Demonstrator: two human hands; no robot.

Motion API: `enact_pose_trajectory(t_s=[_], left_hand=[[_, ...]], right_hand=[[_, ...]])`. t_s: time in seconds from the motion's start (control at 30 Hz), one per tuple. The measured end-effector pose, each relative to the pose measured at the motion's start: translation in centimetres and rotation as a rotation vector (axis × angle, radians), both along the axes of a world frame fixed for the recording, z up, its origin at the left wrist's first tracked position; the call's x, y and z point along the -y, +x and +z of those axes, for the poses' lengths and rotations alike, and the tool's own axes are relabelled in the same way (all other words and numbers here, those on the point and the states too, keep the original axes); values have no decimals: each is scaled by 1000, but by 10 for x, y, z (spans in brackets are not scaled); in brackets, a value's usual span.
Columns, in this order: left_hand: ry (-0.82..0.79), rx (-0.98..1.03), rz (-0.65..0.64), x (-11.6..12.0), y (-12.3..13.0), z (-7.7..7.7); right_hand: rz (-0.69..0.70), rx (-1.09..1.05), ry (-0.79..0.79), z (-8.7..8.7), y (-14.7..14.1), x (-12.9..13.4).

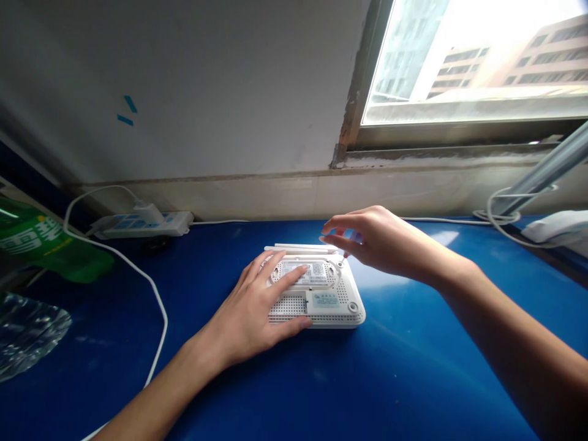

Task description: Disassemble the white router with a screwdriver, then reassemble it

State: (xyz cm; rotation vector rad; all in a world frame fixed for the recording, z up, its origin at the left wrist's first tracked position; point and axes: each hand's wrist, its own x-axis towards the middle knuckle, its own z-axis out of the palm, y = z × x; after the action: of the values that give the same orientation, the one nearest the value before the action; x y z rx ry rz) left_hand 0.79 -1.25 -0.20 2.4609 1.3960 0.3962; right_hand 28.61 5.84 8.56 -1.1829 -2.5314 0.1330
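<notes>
A white router [328, 315] lies upside down on the blue table, its vented underside, printed label and corner screw holes facing up. My left hand [255, 303] rests across its left half with the fingers spread, the thumb near the front edge. Above the router's far right corner, my right hand [374, 242] is closed in a pinch around a small screwdriver [353, 236] with a translucent handle. Its thin tip points down at the corner hole; whether it touches a screw I cannot make out. Slim white antennas [301, 247] lie along the router's far edge.
A white power strip [172, 224] with a plugged-in adapter sits by the wall. Its white cable [158, 294] loops down the left side. A green bottle [55, 251] and a clear plastic bottle [30, 334] lie at left. A metal pole [546, 165] stands at right.
</notes>
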Motion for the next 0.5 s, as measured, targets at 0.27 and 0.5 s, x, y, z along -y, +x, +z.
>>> enact_pose_trajectory(t_s=[0.27,0.5], left_hand=[[-4,2,0,-1,1,0],[10,29,5,-1,-1,-1]], right_hand=[[114,-68,-35,-1,6,-1],[-9,-23,-44,0,3,0]])
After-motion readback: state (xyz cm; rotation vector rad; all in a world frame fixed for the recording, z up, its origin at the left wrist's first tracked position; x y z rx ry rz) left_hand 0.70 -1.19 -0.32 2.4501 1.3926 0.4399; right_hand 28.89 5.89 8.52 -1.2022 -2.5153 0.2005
